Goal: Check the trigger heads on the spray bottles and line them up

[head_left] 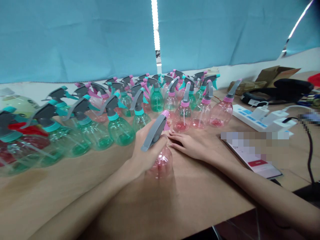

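Observation:
A clear pink spray bottle (163, 165) with a grey and pink trigger head stands on the wooden table in front of me, tilted a little. My left hand (146, 151) is wrapped round its neck, just under the head. On the bottle's right side, my right hand (190, 146) has its fingers stretched toward the neck; their tips are close to the bottle, and whether they touch it I cannot tell. Behind my hands stand several pink spray bottles (200, 115), and to the left is a row of green spray bottles (122, 130).
To the right lie a phone (262, 164) and a white power strip (252, 120) with plugs and cables. Black headphones (292, 90) and an open cardboard box (276, 75) sit farther back. Blue cloth (100, 40) hangs behind the table, whose front edge is at lower right.

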The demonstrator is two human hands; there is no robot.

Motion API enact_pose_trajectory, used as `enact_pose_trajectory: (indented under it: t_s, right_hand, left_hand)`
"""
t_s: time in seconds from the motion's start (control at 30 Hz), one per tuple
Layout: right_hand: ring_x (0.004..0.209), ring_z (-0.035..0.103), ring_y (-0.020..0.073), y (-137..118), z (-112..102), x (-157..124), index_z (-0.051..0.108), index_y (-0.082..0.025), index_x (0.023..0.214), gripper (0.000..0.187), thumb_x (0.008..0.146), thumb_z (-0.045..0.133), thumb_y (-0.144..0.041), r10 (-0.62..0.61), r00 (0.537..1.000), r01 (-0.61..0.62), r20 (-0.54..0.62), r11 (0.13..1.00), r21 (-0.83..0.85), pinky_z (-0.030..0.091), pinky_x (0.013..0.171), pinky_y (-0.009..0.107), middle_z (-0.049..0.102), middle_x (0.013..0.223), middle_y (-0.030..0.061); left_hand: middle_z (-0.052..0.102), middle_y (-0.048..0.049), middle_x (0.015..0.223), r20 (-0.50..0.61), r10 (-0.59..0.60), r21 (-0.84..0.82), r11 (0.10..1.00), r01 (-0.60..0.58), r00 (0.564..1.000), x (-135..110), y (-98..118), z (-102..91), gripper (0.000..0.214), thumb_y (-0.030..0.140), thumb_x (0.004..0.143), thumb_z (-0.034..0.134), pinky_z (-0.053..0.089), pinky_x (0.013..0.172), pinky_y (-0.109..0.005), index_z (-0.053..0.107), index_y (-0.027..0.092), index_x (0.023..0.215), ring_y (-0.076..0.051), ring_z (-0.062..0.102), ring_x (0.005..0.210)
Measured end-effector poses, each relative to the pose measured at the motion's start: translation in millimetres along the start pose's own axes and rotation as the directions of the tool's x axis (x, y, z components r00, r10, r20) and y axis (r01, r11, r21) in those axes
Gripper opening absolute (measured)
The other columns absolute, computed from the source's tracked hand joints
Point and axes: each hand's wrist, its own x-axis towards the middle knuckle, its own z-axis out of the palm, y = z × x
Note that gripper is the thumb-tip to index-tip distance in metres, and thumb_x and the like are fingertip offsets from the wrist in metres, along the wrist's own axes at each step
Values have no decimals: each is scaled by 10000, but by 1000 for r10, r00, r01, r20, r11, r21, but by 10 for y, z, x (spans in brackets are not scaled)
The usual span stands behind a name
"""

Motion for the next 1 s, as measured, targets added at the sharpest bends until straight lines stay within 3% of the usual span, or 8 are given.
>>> enact_pose_trajectory:
  t_s: [0.67, 1.0]
  right_hand:
    - [1273, 508, 277, 17, 18, -1, 548, -187, 1329, 450, 947, 484, -417, 7, 1000, -7, -4, 1000, 5, 400, 1064, 482, 565, 1362, 122]
    - [1266, 516, 272, 16, 7, -3, 542, -195, 1331, 445, 952, 483, -421, -13, 1000, 13, -1, 999, 34, 407, 1061, 483, 567, 1361, 121]
  left_hand:
    - [565, 21, 698, -23, 53, 66, 997, -51, 998, 15, 12, -36, 103, 166, 772, 521, 439, 550, -274, 600, 233, 776, -143, 529, 619]
    - [560, 21, 682, -22, 3, 4, 1000, -3, 1000, 22, 19, -64, 54, 198, 766, 573, 428, 547, -277, 587, 232, 727, -145, 528, 622]
